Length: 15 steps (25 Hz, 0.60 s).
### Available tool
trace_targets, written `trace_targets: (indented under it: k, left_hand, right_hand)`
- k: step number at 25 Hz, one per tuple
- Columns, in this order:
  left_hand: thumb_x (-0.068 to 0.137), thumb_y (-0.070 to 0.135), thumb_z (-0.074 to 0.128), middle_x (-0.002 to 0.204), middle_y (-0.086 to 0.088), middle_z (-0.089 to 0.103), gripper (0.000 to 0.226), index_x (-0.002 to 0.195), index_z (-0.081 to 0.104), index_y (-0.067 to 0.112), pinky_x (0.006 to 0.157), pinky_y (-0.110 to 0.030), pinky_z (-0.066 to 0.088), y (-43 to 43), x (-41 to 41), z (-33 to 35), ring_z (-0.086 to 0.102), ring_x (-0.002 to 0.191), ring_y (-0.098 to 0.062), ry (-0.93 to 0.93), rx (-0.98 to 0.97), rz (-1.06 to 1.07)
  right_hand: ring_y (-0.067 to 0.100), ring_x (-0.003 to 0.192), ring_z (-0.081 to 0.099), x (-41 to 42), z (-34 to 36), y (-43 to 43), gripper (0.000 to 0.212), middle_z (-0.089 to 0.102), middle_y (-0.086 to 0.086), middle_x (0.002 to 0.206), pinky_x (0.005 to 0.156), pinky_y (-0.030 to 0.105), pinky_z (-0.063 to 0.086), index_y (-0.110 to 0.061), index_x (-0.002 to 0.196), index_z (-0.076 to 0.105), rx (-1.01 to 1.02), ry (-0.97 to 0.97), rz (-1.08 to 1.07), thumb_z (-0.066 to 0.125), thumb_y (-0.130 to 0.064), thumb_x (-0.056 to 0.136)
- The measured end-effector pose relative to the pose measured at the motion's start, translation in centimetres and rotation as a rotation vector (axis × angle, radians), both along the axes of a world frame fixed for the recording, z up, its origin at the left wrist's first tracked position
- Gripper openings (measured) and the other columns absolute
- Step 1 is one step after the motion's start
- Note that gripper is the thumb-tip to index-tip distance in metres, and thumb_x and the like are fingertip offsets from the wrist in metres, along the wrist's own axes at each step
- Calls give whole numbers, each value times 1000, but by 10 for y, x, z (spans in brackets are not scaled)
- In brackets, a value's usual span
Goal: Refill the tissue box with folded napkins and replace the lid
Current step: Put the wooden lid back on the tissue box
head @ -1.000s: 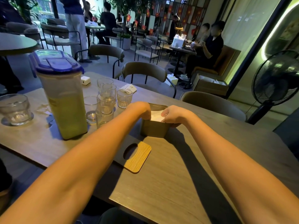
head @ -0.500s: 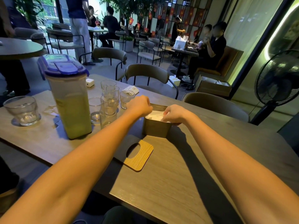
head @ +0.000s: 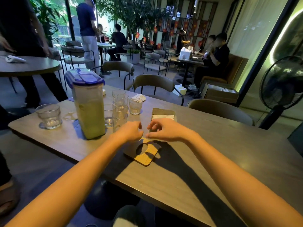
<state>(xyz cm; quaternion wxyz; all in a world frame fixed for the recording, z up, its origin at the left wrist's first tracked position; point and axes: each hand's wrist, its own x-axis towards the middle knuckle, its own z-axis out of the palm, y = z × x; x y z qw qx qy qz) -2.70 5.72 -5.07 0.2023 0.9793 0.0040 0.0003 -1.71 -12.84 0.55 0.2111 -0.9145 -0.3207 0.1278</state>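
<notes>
Café tables and seated guests fill the dim room behind a long grey-brown wooden worktop [head: 254, 145]. At its left stands a clear ribbed glass tumbler [head: 49, 116], then a tall plastic pitcher with a blue lid [head: 89, 104], partly full of pale green drink, and a cluster of small clear glasses [head: 120, 108]; I'd judge they are kept aside to leave working room. The left hand [head: 131, 131] hovers with fingers loosely curled, gripping nothing, over the far edge of the flat wooden lid with an oval slot [head: 144, 158], which lies on the worktop. The right hand [head: 162, 131] hangs beside it, equally loose and empty. Just beyond these 2 hands, the open olive rectangular tissue box [head: 164, 110] shows white folded napkins [head: 162, 117] near its rim, so the lid seems next.
</notes>
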Motion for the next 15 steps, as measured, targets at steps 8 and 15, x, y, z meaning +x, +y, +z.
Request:
trace_targets:
  k: [8, 15]
  left_hand:
    - [82, 42, 74, 112, -10, 63, 50, 117, 54, 13, 75, -35, 46, -12, -33, -24, 59, 101, -27, 4, 130, 97]
    - [74, 43, 73, 91, -5, 67, 45, 102, 62, 10, 74, -38, 56, -8, -42, -16, 64, 86, -22, 38, -87, 201]
  right_hand:
    - [25, 111, 51, -26, -69, 21, 76, 57, 8, 125, 93, 46, 52, -21, 124, 52, -274, -57, -66, 75, -70, 70]
    - [19, 103, 51, -25, -59, 8, 76, 57, 2, 115, 83, 39, 57, -24, 123, 49, -96, -107, -11, 79, -64, 66]
